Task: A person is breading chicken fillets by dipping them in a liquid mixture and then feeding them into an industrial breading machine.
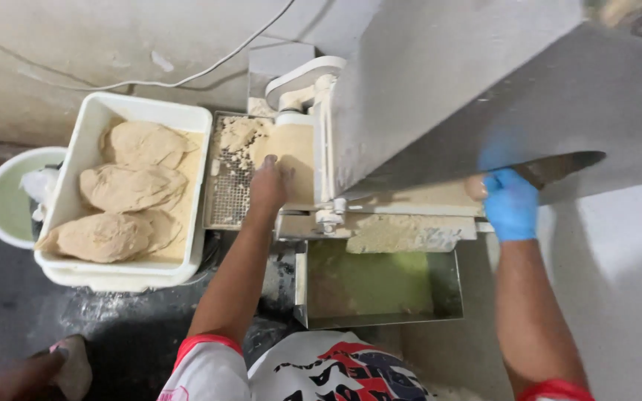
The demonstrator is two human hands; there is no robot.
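Observation:
My bare left hand (pixel 270 183) rests flat on a strip of tan dough (pixel 296 152) coming out of a white machine (pixel 410 82). My right hand (pixel 512 204), in a blue glove, grips the wooden handle of a large knife (pixel 562 168) whose blade points right, held over the machine's outfeed ledge (pixel 403 232). Crumbled dough (pixel 236 134) lies on a metal mesh tray (pixel 229 193) just left of my left hand.
A white tub (pixel 91 126) holding three dough lumps (pixel 128 189) stands at the left, with a white bowl (pixel 5 197) beside it. A metal pan (pixel 380 286) with a greenish bottom sits below the ledge. A cable (pixel 187 74) runs along the wall. A foot (pixel 65 364) shows bottom left.

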